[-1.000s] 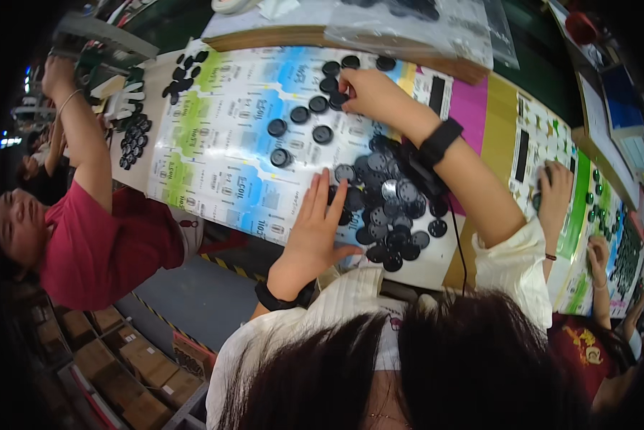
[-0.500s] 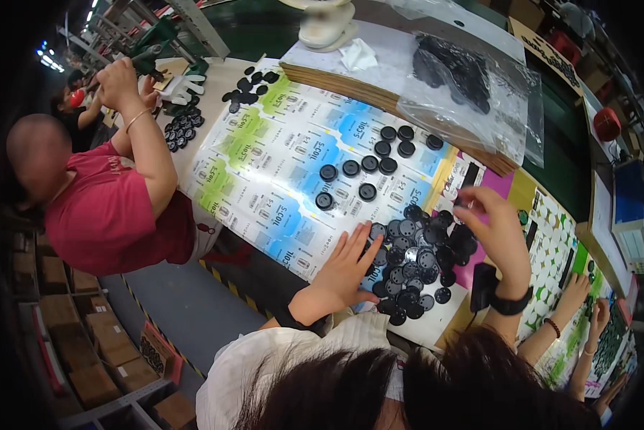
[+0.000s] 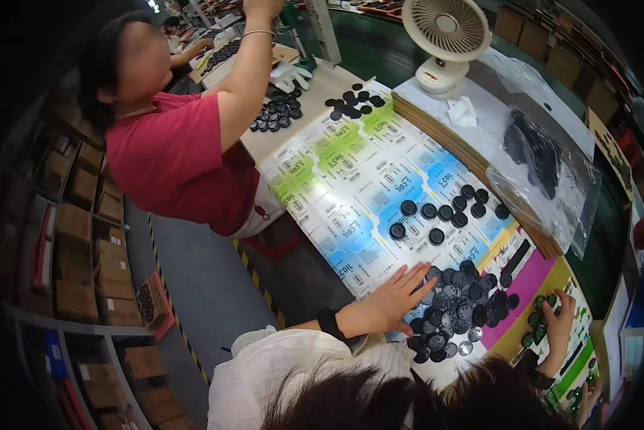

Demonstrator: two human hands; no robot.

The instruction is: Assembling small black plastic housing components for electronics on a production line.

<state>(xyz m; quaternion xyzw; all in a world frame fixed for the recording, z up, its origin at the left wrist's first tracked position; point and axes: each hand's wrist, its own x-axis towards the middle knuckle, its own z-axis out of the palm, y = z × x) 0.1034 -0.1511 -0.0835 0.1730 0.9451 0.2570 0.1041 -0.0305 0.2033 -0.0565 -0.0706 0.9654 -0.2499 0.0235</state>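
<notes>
My left hand (image 3: 388, 304), with a dark band at the wrist, lies spread flat on the printed sheet. Its fingertips touch the left side of a heap of black round discs (image 3: 451, 308), many with small holes. Farther right, my right hand (image 3: 562, 322) reaches over dark green-tinted round pieces (image 3: 537, 319). Its thumb and fingers look apart, and I see nothing held between them. Beyond the heap, thicker black round caps (image 3: 436, 236) stand in loose rows on the sheet.
A person in a red shirt (image 3: 171, 154) stands at the left, one arm raised. More black discs (image 3: 354, 104) lie at the far end. A cream fan (image 3: 444, 75), a white crumpled tissue (image 3: 462, 112) and a plastic bag of black parts (image 3: 533, 150) rest on stacked boards. Another person's hand (image 3: 590, 401) shows lower right.
My right hand has moved right, from beside the black heap to the green-tinted pieces. My left hand stays spread at the heap. The view has swung, bringing the fan fully into sight.
</notes>
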